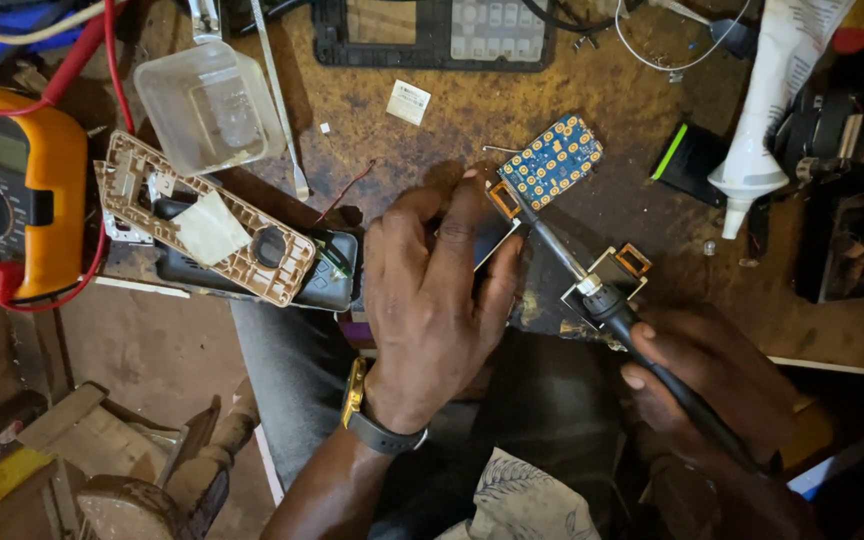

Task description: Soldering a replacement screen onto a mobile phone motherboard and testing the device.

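Nearest the camera, a patterned cloth [522, 500] lies over the person's lap, cut off by the bottom edge. Just above it, the left hand [437, 300], wearing a wristwatch [372, 420], lies palm-down with fingers together, pressing on a small phone part at the bench edge; the hand hides most of that part, so its shape is hard to tell. The right hand [692, 370], in shadow at the lower right, has its fingers wrapped around the black handle of a soldering iron [602, 300]. The iron's thin tip reaches up-left to an orange connector beside a blue circuit board [552, 160] dotted with gold pads, which lies flat just past the left fingertips. Left of the hands, a tan plastic phone frame [207, 220] rests tilted on a dark casing. Farther back stand a clear plastic tub [207, 105] and an orange multimeter [17, 190], cut off at the left edge. A white tube [762, 130] lies at the right. Bare brown bench shows between board and tub.
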